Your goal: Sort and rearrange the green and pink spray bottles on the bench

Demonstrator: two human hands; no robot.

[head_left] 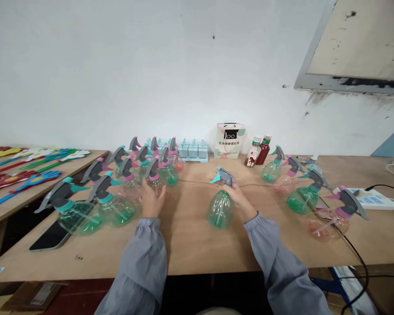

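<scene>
My right hand (235, 195) is closed round the neck of a green spray bottle (219, 210) with a grey and turquoise trigger head. That bottle stands near the middle of the table, slightly tilted. At the left, my left hand (152, 200) has its fingers and thumb round a pink spray bottle (155, 178); its palm side is hidden. Around it are more bottles, among them a green one (170, 173) just to the right and another green one (118, 211) at the front left. Several pink and green bottles, such as a pink one (328, 224), stand at the right.
A wooden table (187, 236) holds a phone (51, 236), light-blue popsicle moulds (193, 153), a paper bag (229, 141), two sauce bottles (256, 151) and a white power strip (369, 199) with cables. Colourful hand-shaped items (36, 179) lie on another table at left.
</scene>
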